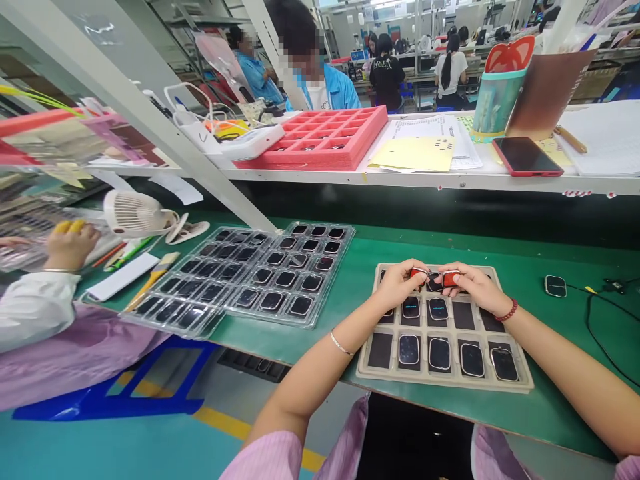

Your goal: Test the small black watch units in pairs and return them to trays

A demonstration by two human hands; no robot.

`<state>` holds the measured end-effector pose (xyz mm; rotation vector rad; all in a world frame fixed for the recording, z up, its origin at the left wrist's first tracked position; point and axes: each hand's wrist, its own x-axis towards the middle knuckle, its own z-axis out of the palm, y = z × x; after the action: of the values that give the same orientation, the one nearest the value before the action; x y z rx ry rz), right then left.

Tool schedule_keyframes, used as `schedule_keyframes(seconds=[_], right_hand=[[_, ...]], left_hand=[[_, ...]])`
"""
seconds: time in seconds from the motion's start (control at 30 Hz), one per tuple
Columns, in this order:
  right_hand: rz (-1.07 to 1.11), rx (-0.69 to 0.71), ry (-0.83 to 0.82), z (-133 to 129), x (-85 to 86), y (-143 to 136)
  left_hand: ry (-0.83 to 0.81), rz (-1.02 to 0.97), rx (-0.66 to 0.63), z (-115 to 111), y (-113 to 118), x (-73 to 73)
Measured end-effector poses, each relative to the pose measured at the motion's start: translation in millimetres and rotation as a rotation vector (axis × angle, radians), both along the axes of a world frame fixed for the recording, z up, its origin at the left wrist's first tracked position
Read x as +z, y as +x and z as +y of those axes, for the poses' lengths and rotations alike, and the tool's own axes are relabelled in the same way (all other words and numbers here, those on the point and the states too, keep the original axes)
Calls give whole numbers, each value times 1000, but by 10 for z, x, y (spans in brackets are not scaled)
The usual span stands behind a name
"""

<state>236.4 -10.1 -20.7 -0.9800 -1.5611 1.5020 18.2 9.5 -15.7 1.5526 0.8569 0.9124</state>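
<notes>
A beige tray (440,383) with rows of compartments lies on the green bench, holding several square smartwatch bodies. Two of them, including a smartwatch (439,309) in the middle row, show lit blue text. Over the back row, my left hand (400,283) and my right hand (473,283) meet with bent fingers. Red coverings, which look like finger cots, show at the fingertips of both. Between the fingertips is a dark smartwatch (433,281), gripped from either side and partly hidden.
Clear plastic trays (315,313) of watch bodies lie to the left, near a brush (159,270) and a white fan (133,212). Another watch (555,286) sits by black cables at right. A shelf above bears a pink foam tray (360,143) and phone (527,157). A co-worker's hand (73,245) is far left.
</notes>
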Motion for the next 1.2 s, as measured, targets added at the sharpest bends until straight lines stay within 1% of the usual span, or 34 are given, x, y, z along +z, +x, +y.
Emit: schedule_keyframes(seconds=[0.13, 0.3, 0.4, 0.7, 1.03, 1.2], right_hand=[[9, 11, -6, 4, 5, 8], [4, 15, -23, 5, -12, 16], [1, 11, -23, 8, -22, 20], [-8, 1, -26, -28, 21, -9], [-13, 19, -11, -28, 16, -15], [-10, 5, -9, -31, 12, -32]], left_hand=[[-83, -34, 1, -25, 3, 61], [-113, -94, 19, -23, 16, 79], [-106, -90, 34, -7, 18, 74], [-63, 19, 51, 9, -7, 44], [-94, -38, -32, 6, 7, 22], [-71, -53, -38, 12, 13, -18]])
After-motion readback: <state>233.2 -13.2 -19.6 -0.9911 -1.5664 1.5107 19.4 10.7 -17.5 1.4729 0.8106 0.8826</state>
